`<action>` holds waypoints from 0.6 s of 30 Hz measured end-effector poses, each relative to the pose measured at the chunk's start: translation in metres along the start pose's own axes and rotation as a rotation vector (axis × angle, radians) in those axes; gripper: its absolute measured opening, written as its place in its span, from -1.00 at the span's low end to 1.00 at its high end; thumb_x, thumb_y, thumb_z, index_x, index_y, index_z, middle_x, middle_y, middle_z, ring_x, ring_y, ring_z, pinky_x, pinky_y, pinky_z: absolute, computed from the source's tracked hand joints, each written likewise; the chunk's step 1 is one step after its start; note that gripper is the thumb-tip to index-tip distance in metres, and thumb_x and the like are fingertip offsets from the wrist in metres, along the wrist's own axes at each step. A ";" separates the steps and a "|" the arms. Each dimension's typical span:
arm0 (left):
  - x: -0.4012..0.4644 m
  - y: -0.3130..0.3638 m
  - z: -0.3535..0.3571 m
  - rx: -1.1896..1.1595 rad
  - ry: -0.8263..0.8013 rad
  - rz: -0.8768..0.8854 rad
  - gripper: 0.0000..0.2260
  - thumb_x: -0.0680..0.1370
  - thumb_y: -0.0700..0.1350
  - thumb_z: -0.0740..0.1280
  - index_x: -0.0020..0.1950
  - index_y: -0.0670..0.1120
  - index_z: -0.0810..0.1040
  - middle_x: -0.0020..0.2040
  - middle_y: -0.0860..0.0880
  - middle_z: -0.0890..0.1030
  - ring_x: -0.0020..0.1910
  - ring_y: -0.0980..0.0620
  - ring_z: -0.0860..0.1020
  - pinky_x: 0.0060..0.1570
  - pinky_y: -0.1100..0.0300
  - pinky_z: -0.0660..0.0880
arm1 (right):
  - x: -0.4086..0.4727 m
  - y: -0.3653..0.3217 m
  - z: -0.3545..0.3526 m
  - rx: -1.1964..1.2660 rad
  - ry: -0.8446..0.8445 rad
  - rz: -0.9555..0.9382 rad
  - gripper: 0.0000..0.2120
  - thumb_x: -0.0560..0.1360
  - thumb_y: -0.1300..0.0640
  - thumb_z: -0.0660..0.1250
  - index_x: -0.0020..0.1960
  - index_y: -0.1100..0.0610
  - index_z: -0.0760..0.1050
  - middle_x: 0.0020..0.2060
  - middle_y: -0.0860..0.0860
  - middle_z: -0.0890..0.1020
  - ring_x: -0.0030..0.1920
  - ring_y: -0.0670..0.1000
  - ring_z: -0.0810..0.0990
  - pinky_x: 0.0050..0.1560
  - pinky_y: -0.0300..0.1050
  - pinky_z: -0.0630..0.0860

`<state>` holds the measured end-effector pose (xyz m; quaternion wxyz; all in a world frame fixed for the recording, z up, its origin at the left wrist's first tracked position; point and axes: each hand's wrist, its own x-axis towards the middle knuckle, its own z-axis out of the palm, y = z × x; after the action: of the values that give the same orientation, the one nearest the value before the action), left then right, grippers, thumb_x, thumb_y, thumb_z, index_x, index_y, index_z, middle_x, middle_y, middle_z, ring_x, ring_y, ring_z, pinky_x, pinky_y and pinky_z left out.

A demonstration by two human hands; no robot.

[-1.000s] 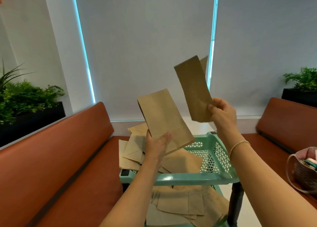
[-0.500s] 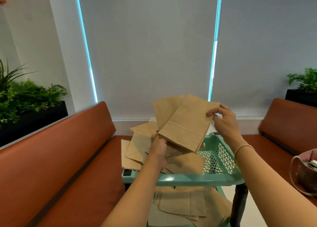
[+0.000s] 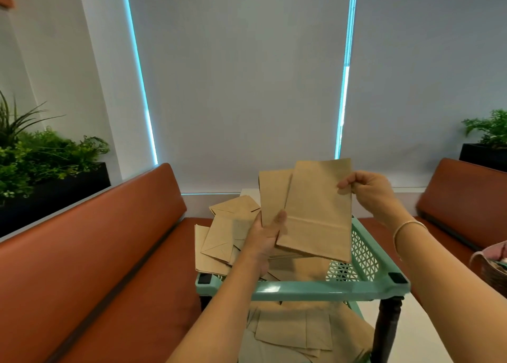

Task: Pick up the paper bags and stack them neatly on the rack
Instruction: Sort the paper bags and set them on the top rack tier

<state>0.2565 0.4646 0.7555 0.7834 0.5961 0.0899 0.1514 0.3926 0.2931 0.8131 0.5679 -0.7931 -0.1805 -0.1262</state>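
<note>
Above teal rack (image 3: 301, 290), flat brown paper bags (image 3: 318, 211) overlap.

Your two held bags (image 3: 315, 211) at frame centre above the rack (image 3: 329, 290), loose bags (image 3: 219, 242) lower left, more bags (image 3: 296, 332) on the shelf below.

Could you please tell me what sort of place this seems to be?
Probably a café or restaurant seating booth: rust-orange padded benches on both sides, black planter boxes of green foliage behind them, and grey roller blinds over the windows.
</note>
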 end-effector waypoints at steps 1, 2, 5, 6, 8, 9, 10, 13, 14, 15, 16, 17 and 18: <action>0.002 -0.002 0.000 -0.026 -0.006 0.025 -0.64 0.52 -0.10 0.35 0.30 -0.08 0.40 0.02 0.05 0.60 0.00 0.08 0.57 -0.01 0.11 0.53 | 0.000 -0.001 0.004 0.004 -0.023 0.005 -0.54 0.43 0.48 0.12 -0.37 0.02 0.57 -0.25 -0.02 0.63 -0.08 0.08 0.59 0.12 -0.02 0.53; 0.005 -0.004 -0.001 -0.012 -0.019 0.049 -0.64 0.49 -0.16 0.40 0.25 -0.09 0.43 -0.01 0.02 0.63 -0.04 0.06 0.60 -0.08 0.16 0.55 | -0.002 -0.003 0.009 -0.001 -0.034 0.013 -0.55 0.42 0.47 0.13 -0.36 0.01 0.57 -0.25 -0.02 0.63 -0.11 0.07 0.59 0.09 -0.02 0.55; 0.005 -0.007 -0.002 0.017 -0.037 0.105 -0.69 0.46 -0.25 0.42 0.12 0.00 0.45 0.00 -0.02 0.64 -0.04 0.06 0.62 -0.09 0.23 0.56 | -0.007 -0.002 0.026 0.039 0.017 0.028 -0.59 0.41 0.40 0.20 -0.27 -0.07 0.62 -0.15 -0.04 0.65 -0.10 0.03 0.59 0.04 -0.04 0.56; 0.006 -0.008 -0.003 0.010 -0.031 0.129 -0.70 0.47 -0.26 0.41 0.11 0.00 0.45 0.01 -0.01 0.64 -0.03 0.07 0.61 -0.08 0.25 0.56 | -0.007 0.000 0.031 0.080 0.053 0.051 -0.59 0.43 0.37 0.18 -0.16 -0.08 0.65 -0.09 -0.07 0.65 -0.05 0.02 0.59 0.07 -0.03 0.55; 0.005 -0.007 -0.003 0.024 -0.002 0.187 -0.70 0.49 -0.24 0.39 0.15 0.00 0.44 0.03 0.02 0.63 0.00 0.12 0.59 -0.01 0.29 0.53 | -0.011 -0.001 0.037 0.133 0.089 0.120 -0.64 0.50 0.25 0.13 0.13 -0.02 0.60 -0.01 -0.06 0.58 0.01 0.03 0.54 0.09 0.03 0.51; 0.005 -0.007 -0.003 0.022 0.023 0.211 -0.70 0.50 -0.23 0.38 0.16 0.01 0.43 0.04 0.03 0.62 0.02 0.13 0.58 0.03 0.29 0.51 | -0.013 -0.002 0.039 0.156 0.062 0.176 -0.71 0.56 0.13 0.13 0.20 0.05 0.53 -0.01 -0.01 0.55 -0.01 0.06 0.52 0.00 0.03 0.54; 0.006 -0.007 -0.003 0.013 0.062 0.237 -0.71 0.50 -0.21 0.38 0.16 0.03 0.42 0.06 0.04 0.61 0.05 0.11 0.57 0.08 0.26 0.49 | -0.019 -0.005 0.041 0.207 0.002 0.268 -0.70 0.60 -0.01 0.09 0.19 0.12 0.45 -0.02 0.04 0.53 -0.04 0.08 0.50 -0.13 -0.01 0.51; 0.007 -0.004 -0.002 -0.022 0.239 0.331 -0.74 0.53 -0.19 0.35 0.19 -0.01 0.43 0.07 0.02 0.60 0.11 0.02 0.56 0.09 0.24 0.46 | -0.051 -0.018 0.042 0.324 -0.292 0.565 -0.57 0.57 -0.26 0.01 0.09 0.10 0.33 -0.06 0.15 0.53 -0.09 0.16 0.54 -0.23 -0.03 0.49; 0.007 -0.002 -0.002 -0.004 0.301 0.369 -0.72 0.54 -0.18 0.34 0.24 -0.05 0.42 0.08 0.02 0.58 0.13 0.02 0.55 0.05 0.29 0.44 | -0.062 -0.020 0.044 0.357 -0.367 0.637 -0.53 0.55 -0.29 0.03 0.10 0.12 0.33 0.00 0.20 0.54 -0.06 0.19 0.55 -0.18 0.03 0.53; 0.006 -0.001 -0.001 0.025 0.357 0.396 -0.69 0.56 -0.16 0.32 0.29 -0.07 0.40 0.10 0.02 0.56 0.14 0.03 0.53 0.04 0.32 0.42 | -0.070 -0.019 0.047 0.442 -0.402 0.704 -0.49 0.53 -0.30 0.07 0.13 0.14 0.33 0.05 0.24 0.52 -0.03 0.21 0.56 -0.15 0.07 0.54; 0.004 0.000 0.001 0.043 0.396 0.420 -0.67 0.57 -0.15 0.30 0.32 -0.07 0.38 0.12 0.04 0.55 0.15 0.06 0.51 0.07 0.32 0.40 | -0.076 -0.017 0.053 0.591 -0.391 0.765 -0.46 0.51 -0.29 0.13 0.18 0.17 0.33 0.07 0.27 0.50 -0.03 0.21 0.56 -0.13 0.11 0.54; 0.001 0.002 0.004 0.030 0.405 0.451 -0.69 0.57 -0.15 0.29 0.31 -0.04 0.38 0.11 0.08 0.54 0.14 0.09 0.51 0.09 0.30 0.40 | -0.081 -0.018 0.059 0.794 -0.345 0.819 -0.45 0.50 -0.25 0.21 0.21 0.20 0.33 0.05 0.27 0.49 -0.03 0.22 0.56 -0.09 0.14 0.53; 0.000 0.002 0.007 0.001 0.383 0.479 -0.75 0.58 -0.17 0.28 0.24 0.01 0.40 0.08 0.11 0.55 0.10 0.11 0.53 0.10 0.28 0.42 | -0.084 -0.019 0.066 0.997 -0.276 0.844 -0.47 0.48 -0.19 0.28 0.20 0.23 0.35 0.03 0.26 0.49 -0.04 0.21 0.56 -0.06 0.16 0.52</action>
<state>0.2580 0.4588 0.7592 0.6939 0.5613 0.0929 0.4414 0.3078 0.3495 0.7741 0.8389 -0.4470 0.0378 0.3083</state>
